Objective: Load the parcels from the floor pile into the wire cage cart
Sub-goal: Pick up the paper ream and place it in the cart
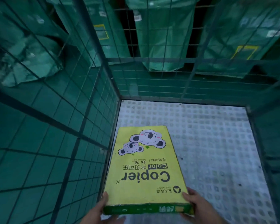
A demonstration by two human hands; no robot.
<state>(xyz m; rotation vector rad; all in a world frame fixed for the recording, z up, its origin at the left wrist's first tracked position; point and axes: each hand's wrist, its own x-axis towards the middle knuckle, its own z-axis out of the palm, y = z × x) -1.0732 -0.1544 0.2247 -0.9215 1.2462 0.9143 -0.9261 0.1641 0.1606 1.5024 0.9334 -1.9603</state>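
Note:
A flat yellow box of copier paper (144, 167), printed with koalas and the word "Copier", lies lengthwise inside the wire cage cart (94, 97), close to its left wall. My left hand (99, 210) grips the box's near left corner, thumb up along its side. My right hand (199, 206) holds the near right corner. The box's far end is low over the cart's perforated metal floor (208, 143); I cannot tell whether it touches.
Green mesh walls close the cart on the left, back and right (268, 126). Behind the back wall hang several green sacks (162, 38). More sacks (27, 50) lie beyond the left wall. No other parcel shows on the cart floor.

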